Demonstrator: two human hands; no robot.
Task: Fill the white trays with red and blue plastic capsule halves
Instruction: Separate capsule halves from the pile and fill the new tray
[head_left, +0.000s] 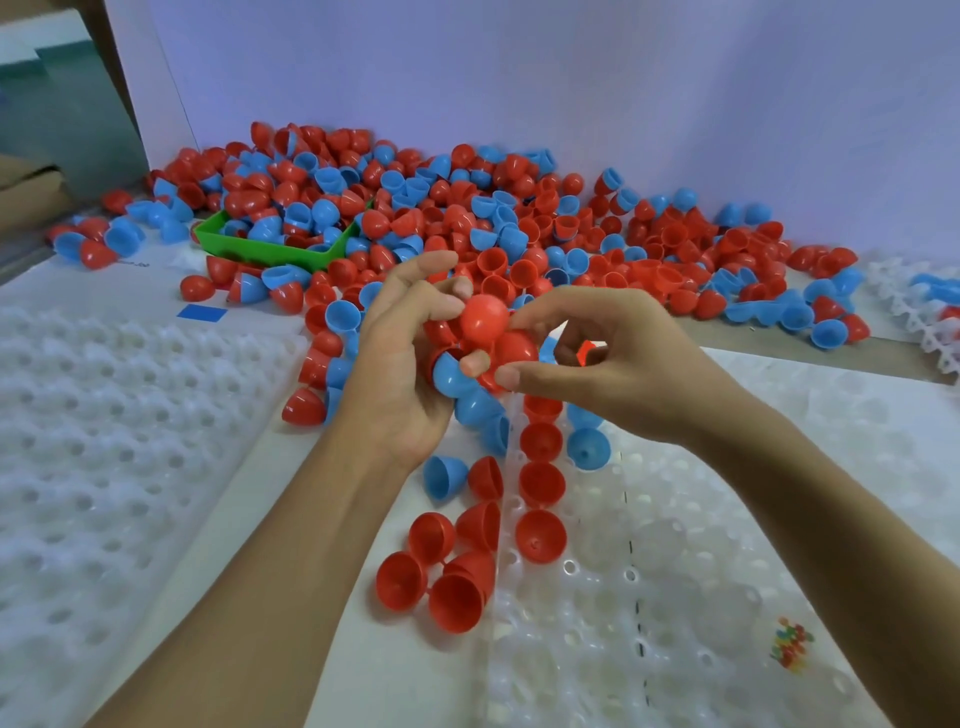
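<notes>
My left hand (400, 364) cradles a clutch of capsule halves, red and blue, at the middle of the view. My right hand (613, 364) pinches a red capsule half (484, 317) at the top of that clutch. Below the hands a white tray (701, 597) with round pockets holds a short column of red halves (540, 483) along its left edge, plus a blue half (588, 448). A second white tray (104, 441) lies at the left. Loose red halves (431, 577) sit between the two trays.
A big heap of red and blue halves (467, 218) covers the back of the table, spilling over a green bin (270, 249). Another white tray (924, 317) pokes in at the right edge. A pale wall stands behind. A blue tape square (201, 313) marks the table.
</notes>
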